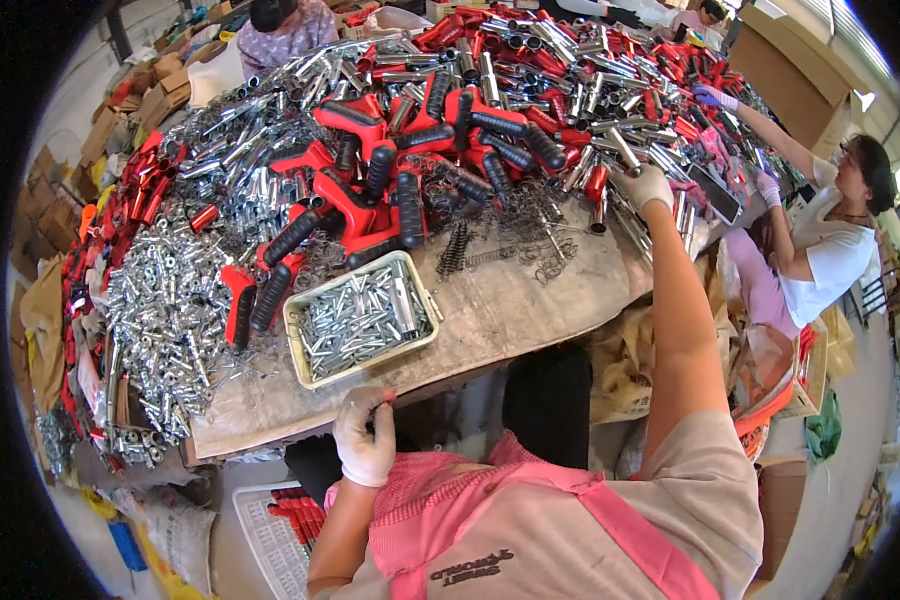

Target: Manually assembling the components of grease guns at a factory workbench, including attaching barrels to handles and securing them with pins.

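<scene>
— Where are the two hands?

— Both gloved in white knit. The right hand [642,186] is stretched far up to the upper right of the frame, at the edge of the heap of tubes [610,140]. The left hand [364,438] sits low, centre-left, just below the table [510,310] edge and near the tray [360,318].

— Is the right hand gripping anything?

— Its fingers curl down over a short shiny tube that lies right beneath the palm, but the glove hides the contact — I cannot tell whether it is pinched or only touched. The tubes around it lie with their long axes running roughly up-left to down-right, towards the wrist.

— And the left?

— Fingers drawn together, tips meeting the thumb near the top of the glove. Something small may be between them; too small to tell.

— Which hand is nearer the tubes?

— The right, plainly; the left is well apart from them, close to the tray instead.

— Materials?

— The tubes are smooth bright metal, some with red sleeves. Left of them lie handles [390,170] — red plastic bodies with black ribbed rubber grips. Dark wire springs [490,240] are strewn on the bare, dusty grey tabletop between handles and hand. The tray is a pale shallow rectangle holding small silvery pins. A heap of tiny bright metal parts [165,310] fills the left side.
</scene>
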Tool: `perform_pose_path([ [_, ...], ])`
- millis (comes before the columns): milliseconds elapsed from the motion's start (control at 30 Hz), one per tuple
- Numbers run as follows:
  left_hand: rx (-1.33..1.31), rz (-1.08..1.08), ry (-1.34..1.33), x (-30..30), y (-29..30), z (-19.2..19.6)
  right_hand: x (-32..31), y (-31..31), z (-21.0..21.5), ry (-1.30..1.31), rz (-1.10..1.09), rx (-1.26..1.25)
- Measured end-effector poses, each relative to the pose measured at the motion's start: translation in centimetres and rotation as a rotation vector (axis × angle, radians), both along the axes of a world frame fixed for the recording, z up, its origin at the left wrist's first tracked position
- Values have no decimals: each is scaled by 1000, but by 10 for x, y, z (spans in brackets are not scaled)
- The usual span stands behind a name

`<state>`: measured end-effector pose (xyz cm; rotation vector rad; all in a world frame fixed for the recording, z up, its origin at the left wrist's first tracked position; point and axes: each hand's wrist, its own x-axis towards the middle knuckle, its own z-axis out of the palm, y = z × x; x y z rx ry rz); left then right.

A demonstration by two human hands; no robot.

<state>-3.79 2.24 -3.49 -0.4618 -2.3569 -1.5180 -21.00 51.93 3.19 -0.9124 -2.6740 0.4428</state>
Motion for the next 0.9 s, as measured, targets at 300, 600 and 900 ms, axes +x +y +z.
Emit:
perform_pose_path([
  [300, -93, 23, 94, -13, 12, 11, 0, 10, -20, 76, 57, 167],
  [600, -742, 134, 78, -92, 53, 41, 83, -171, -40, 618, 538, -642],
  [900, 897, 43, -286, -92, 18, 32, 163, -264, -18, 378, 927, -598],
])
